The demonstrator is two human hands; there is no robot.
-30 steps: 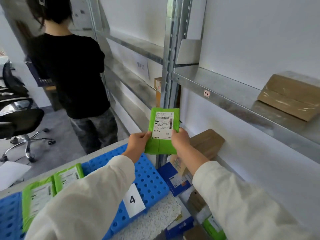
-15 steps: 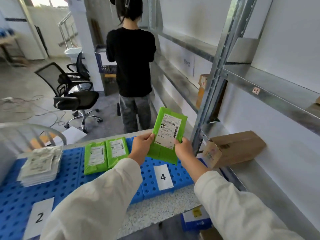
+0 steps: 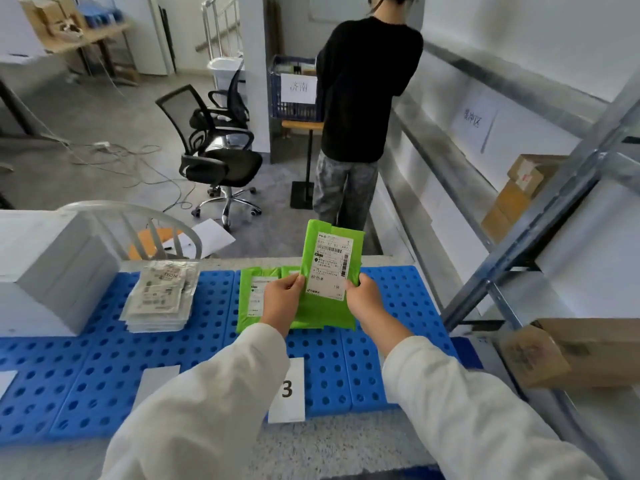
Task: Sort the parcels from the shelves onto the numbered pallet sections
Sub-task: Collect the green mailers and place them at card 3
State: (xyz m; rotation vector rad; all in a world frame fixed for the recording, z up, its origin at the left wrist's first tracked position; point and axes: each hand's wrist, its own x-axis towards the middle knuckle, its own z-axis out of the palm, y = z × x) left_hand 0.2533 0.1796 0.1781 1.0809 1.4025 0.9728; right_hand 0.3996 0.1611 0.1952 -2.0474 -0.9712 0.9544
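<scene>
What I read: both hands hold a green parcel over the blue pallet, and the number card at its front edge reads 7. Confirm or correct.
The number card reads 3, not 7; the head view shows it. The rest stands: the left hand and right hand hold the green parcel over the blue pallet.

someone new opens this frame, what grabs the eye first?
The bright green parcel held up at centre, pinched at its lower edges by the left hand and right hand, label facing the camera. Below it lies the blue pallet with more green parcels flat on it, beyond a card marked 3. A person in black stands farther off, back turned, beside the shelving on the right.
</scene>
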